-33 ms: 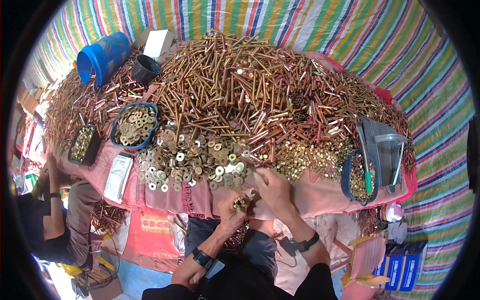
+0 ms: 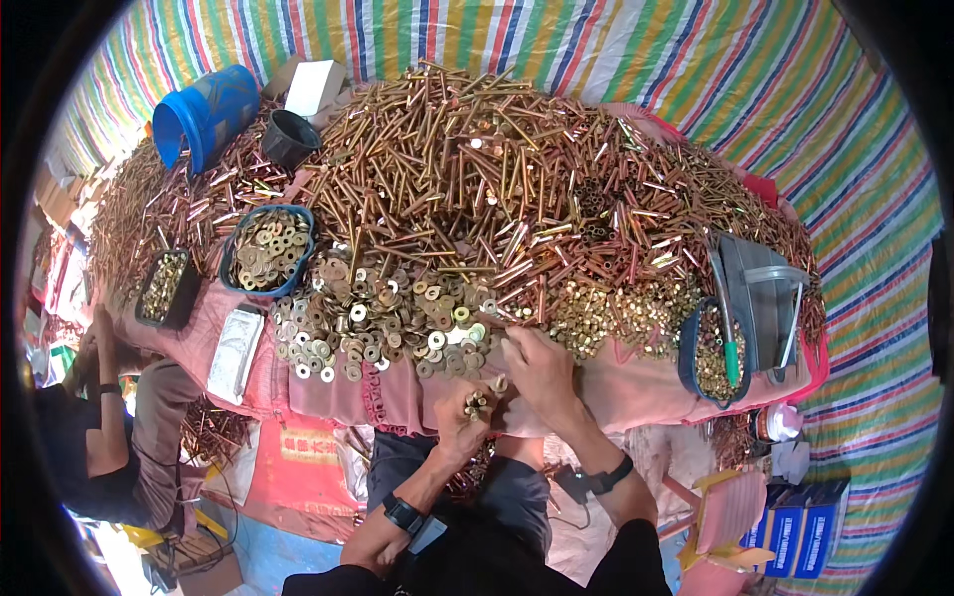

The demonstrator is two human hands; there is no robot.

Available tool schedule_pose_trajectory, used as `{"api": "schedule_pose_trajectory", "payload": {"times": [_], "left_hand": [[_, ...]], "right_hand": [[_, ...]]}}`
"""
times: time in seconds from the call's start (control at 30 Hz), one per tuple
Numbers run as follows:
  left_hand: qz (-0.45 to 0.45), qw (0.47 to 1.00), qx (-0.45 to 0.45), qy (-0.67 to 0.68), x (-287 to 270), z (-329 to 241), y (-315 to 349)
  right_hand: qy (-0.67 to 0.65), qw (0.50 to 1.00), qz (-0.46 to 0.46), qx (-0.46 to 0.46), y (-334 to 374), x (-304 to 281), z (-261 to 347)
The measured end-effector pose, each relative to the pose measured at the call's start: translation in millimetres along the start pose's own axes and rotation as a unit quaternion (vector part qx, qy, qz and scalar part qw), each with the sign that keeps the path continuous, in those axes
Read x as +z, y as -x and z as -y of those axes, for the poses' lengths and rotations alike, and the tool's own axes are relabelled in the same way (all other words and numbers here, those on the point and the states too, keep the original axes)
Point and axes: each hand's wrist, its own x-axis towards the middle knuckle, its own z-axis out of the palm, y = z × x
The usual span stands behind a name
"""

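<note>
A bundle of metal rods (image 2: 476,401) stands ends-up in the left hand (image 2: 456,425), whose fingers are closed round it; a slackened grip could let some slip. At its 2 o'clock, the right hand (image 2: 542,373) has bent fingers; whether they pinch anything, I cannot tell. Washers (image 2: 388,316) lie toward 10 o'clock, nuts (image 2: 621,316) toward 2, loose rods (image 2: 447,179) at 12; with heaps so crowded, a careless sweep could mix them.

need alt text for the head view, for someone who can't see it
A person's left hand holds a bunch of metal pieces, the right hand beside loose washers and small brassy bits on pink cloth. Beyond them lies a large heap of coppery rods.
</note>
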Motion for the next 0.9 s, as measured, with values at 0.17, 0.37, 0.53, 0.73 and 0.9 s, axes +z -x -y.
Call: {"api": "schedule_pose_trajectory", "payload": {"times": [0.17, 0.37, 0.53, 0.73, 0.9], "left_hand": [[-0.004, 0.999, 0.034, -0.006, 1, -2, -3], [-0.015, 0.999, 0.004, -0.041, 3, 5, 1], [-0.007, 1.0, -0.004, 0.016, 4, 12, 1], [-0.002, 1.0, -0.004, 0.01, 4, 11, 1], [-0.014, 1.0, -0.024, 0.01, 6, 12, 2]], "right_hand": [[0.211, 0.967, 0.142, -0.012, -39, 10, -7], [0.042, 0.997, -0.009, -0.065, -38, -6, -5], [-0.421, 0.879, 0.03, 0.221, -19, -34, 3], [-0.449, 0.869, -0.009, 0.205, 33, -19, 11], [-0.303, 0.926, 0.09, 0.205, 51, -22, -3]]}}
